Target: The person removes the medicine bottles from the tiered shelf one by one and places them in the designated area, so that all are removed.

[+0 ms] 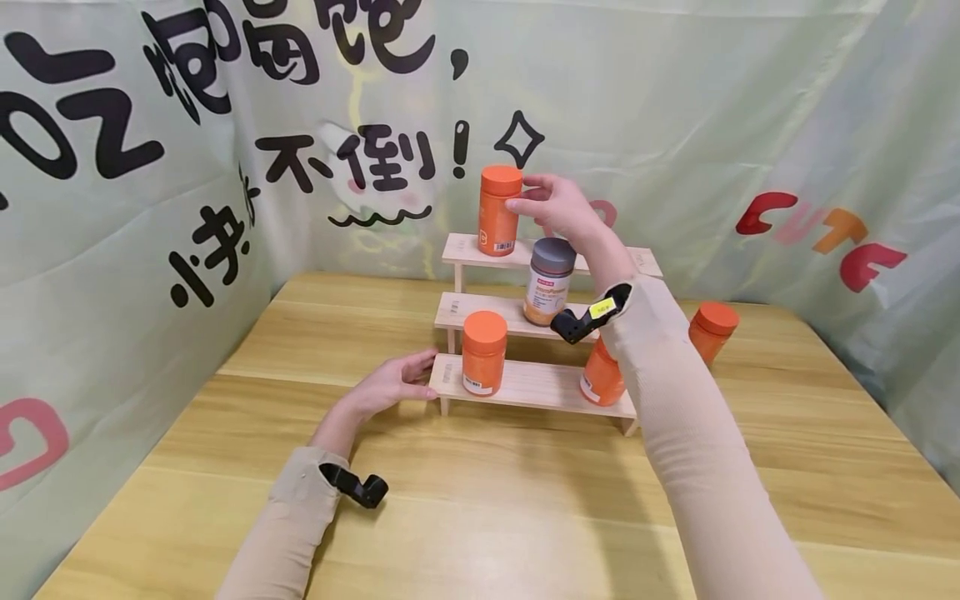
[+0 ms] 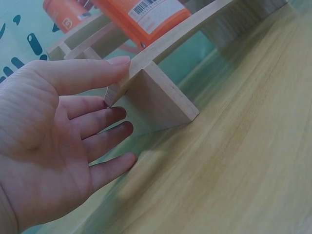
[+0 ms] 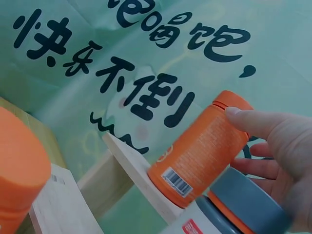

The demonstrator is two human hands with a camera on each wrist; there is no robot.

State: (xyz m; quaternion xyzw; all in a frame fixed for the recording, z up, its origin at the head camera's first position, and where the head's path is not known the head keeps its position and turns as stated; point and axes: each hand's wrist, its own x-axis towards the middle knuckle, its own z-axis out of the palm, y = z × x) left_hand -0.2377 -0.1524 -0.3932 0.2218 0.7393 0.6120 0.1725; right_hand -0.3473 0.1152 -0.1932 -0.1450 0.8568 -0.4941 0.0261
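A three-tier wooden display rack stands on the table. At its left end, my left hand pinches the lowest tier, thumb above and index finger below the board; the other fingers extend free. My right hand reaches over the rack and holds an orange bottle upright on the top tier, near its left end. In the right wrist view, the thumb lies near the cap of that bottle, with fingers behind it. A grey-capped bottle stands on the middle tier, below the right hand.
On the lowest tier are an orange bottle at the left and another orange bottle at the right, partly behind the right forearm. One more orange bottle is right of the rack. A printed cloth hangs behind the table.
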